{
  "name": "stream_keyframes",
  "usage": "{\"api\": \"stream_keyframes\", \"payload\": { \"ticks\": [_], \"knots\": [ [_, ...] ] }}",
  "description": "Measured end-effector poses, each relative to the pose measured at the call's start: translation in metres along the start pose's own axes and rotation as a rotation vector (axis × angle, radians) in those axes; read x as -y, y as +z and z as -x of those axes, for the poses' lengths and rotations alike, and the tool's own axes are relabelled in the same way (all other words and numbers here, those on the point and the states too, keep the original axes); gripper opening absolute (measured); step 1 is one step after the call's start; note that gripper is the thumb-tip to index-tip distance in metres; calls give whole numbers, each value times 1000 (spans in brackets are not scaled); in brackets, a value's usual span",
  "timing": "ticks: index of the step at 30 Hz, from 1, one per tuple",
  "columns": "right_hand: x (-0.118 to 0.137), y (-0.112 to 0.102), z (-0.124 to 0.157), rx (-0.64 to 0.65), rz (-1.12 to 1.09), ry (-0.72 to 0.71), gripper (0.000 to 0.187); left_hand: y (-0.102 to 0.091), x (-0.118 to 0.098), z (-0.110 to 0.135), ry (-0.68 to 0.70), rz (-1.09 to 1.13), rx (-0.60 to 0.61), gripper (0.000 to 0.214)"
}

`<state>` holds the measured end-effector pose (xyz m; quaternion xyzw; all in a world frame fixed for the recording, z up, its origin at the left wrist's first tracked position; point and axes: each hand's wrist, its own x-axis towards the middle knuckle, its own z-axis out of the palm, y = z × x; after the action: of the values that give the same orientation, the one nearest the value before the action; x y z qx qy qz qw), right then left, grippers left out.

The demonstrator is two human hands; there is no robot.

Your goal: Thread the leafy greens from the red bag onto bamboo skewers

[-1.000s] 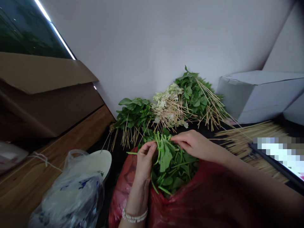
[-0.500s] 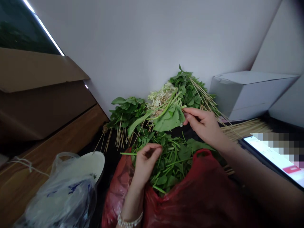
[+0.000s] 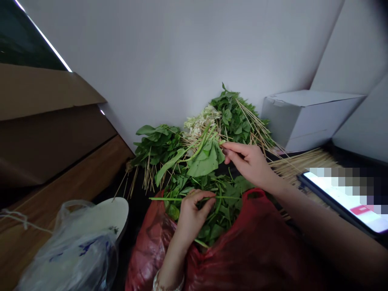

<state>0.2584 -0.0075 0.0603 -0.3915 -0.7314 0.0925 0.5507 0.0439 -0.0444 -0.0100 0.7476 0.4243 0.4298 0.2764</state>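
Note:
My right hand (image 3: 247, 161) pinches a leafy green sprig (image 3: 203, 159) by its stems and holds it up over a red plastic bag (image 3: 153, 246). The bag is full of loose green leaves and stems (image 3: 209, 210). My left hand (image 3: 194, 214), with a pearl bracelet (image 3: 160, 283) on its wrist, is curled among those greens. A long thin stem (image 3: 169, 198) runs across its fingers. Behind the bag lie bundles of greens on wooden skewers (image 3: 157, 149), with pale cabbage-like pieces (image 3: 198, 127) between them.
Loose bamboo skewers (image 3: 300, 165) and a lit tablet (image 3: 339, 198) lie to the right, below a white box (image 3: 306, 119). On the left are a cardboard box (image 3: 39, 129), a wooden surface (image 3: 66, 182), and a white plate (image 3: 112, 214) beside a clear plastic bag (image 3: 69, 254).
My right hand has lifted the leafy sprig out of the bag, up toward the skewered bundles. My left hand has stayed in the greens, and the view has swung slightly.

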Motion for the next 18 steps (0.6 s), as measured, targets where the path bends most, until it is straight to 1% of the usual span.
{"api": "stream_keyframes", "payload": {
  "ticks": [3,5,7,9,10,11,12,14,16,18],
  "knots": [
    [0,0,0,2,9,-4,23,-4,1,-2,-179,207,-94,12],
    [1,0,0,3,7,1,23,-5,3,-4,-229,277,-143,14],
    [1,0,0,4,2,5,23,-6,4,-4,-201,251,-222,15],
    [1,0,0,3,-1,5,24,-4,4,-3,-105,106,-293,19],
    [1,0,0,4,-3,4,24,-3,4,-2,-37,1,-306,20],
    [1,-1,-1,4,-5,4,25,-2,3,-1,35,-106,-293,19],
    [1,-1,-1,4,-5,6,25,-1,1,0,104,-197,-253,17],
    [1,-1,-1,6,-4,11,25,2,-3,2,202,-288,-119,13],
    [0,-2,-1,9,-3,14,25,5,-8,1,231,-295,23,11],
    [1,-2,-1,4,-11,12,24,5,-14,-1,223,-317,140,12]
  ]
}}
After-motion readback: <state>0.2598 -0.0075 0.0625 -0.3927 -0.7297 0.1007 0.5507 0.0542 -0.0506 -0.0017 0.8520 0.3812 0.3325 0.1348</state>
